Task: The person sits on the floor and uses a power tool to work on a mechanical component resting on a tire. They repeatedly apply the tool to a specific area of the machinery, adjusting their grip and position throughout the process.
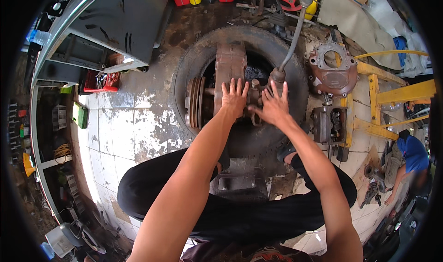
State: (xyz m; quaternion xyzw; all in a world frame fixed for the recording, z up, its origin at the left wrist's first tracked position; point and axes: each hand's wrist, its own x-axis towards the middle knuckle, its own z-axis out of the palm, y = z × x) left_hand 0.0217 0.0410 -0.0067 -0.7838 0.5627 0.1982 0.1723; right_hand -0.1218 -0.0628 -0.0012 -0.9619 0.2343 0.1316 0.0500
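A rusty brown gearbox-like metal assembly (230, 63) rests across a large black tyre (196, 49) on the floor in front of me. On its left end sits a ribbed round drum (196, 102). From its right side a long bent lever (294, 42) rises toward the far right. My left hand (235, 97) lies on the housing with fingers spread. Beside it, my right hand (276, 104) rests near the lever's base, fingers also apart. Neither hand grips anything. Whatever lies under the palms is hidden.
Right of the tyre lie a bell-shaped housing (333, 72) and an open metal casing (328, 123), by a yellow frame (376, 96). A grey metal cabinet (115, 22) and a red basket (102, 81) stand left. Another person in blue (412, 151) is low at the right.
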